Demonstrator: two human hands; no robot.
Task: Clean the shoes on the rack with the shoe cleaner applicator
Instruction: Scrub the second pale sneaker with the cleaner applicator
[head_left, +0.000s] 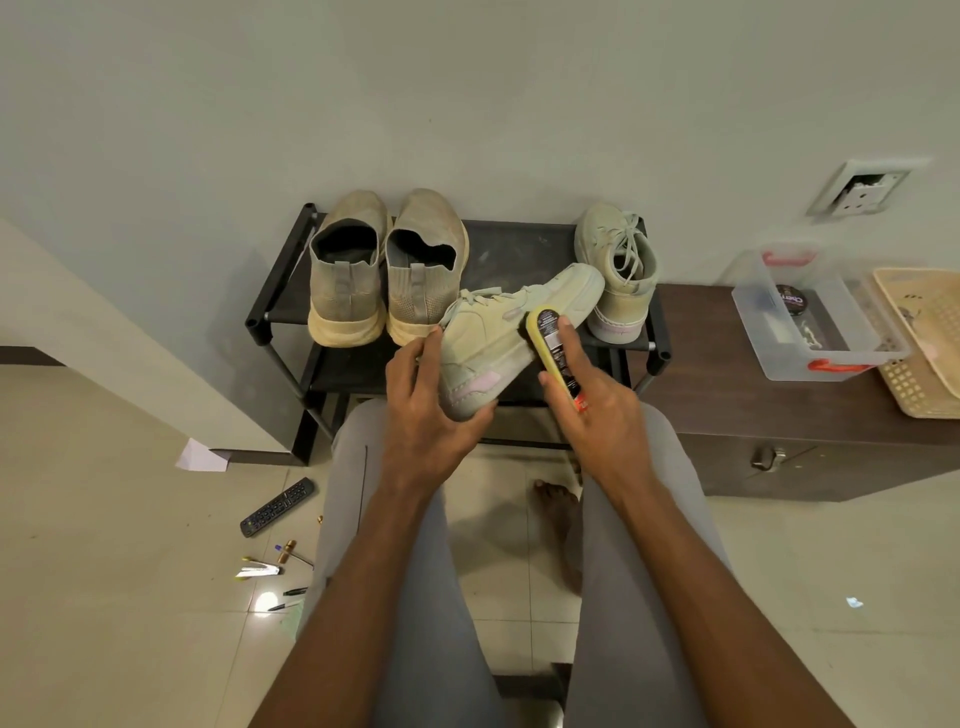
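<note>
The left hand (423, 410) grips the heel end of a pale green sneaker (498, 343), fingers curled round its back and thumb under the sole, holding it lifted in front of the rack (283, 291) rather than resting on it. The sneaker's long axis runs from that hand up and to the right, toe toward the rack's right back corner, its side panel facing the person. The right hand (592, 405) lies just to the right of the sneaker and holds the applicator (551, 345), fingers wrapped round its body and the forefinger laid along its top; the yellow sponge end points up and left and sits against the sneaker's side near the sole, though true contact cannot be told for sure. So the surface to be rubbed lies directly left of the right hand, and strokes would likely run along the sneaker's length, toe to heel. On the rack's top shelf, the matching sneaker (621, 275) stands at the right edge, close behind the held toe, and may get bumped on a long stroke. A pair of beige knit shoes (387, 275) stands at the left, heels toward the person. A clear box (821, 317) and a basket (924, 338) sit on a low cabinet (779, 415) to the right, well apart.
</note>
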